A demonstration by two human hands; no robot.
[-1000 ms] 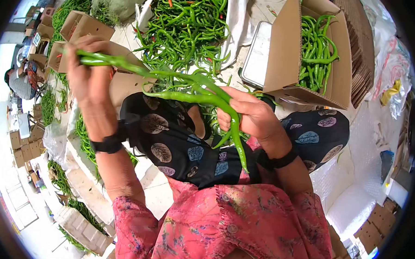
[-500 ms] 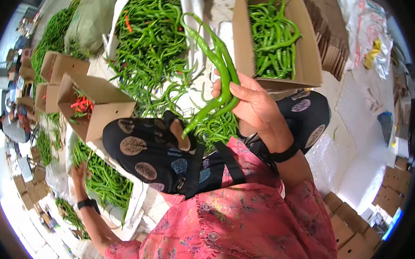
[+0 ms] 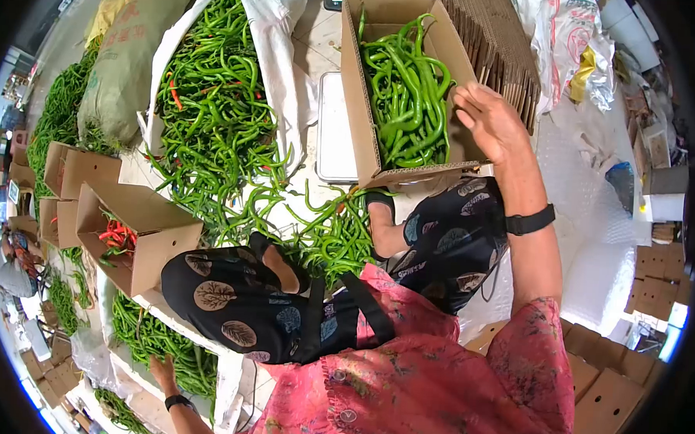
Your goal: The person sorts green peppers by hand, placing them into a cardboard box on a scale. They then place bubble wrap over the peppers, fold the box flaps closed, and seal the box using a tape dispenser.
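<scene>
My right hand (image 3: 491,124) is at the right edge of the large cardboard box (image 3: 358,117), fingers extended and holding nothing. Long green peppers (image 3: 415,96) fill much of that box. At lower left, my left hand (image 3: 162,370) rests at a pile of green peppers (image 3: 148,332) in a white-lined container, its fingers apart. Between my feet lies a loose heap of green peppers (image 3: 339,240). Behind it, an open white sack (image 3: 280,67) holds more green peppers with a few red ones.
A small box (image 3: 167,252) with red peppers stands at left. A white scale platform (image 3: 336,131) is beside the large box. Flattened cardboard (image 3: 494,45) is stacked behind it. A filled sack (image 3: 125,68) stands upper left. Another person (image 3: 12,268) sits far left.
My right hand has moved up and right to the large box and let go of the green peppers it held. My left hand has shifted lower in view, and the head view has shifted.
</scene>
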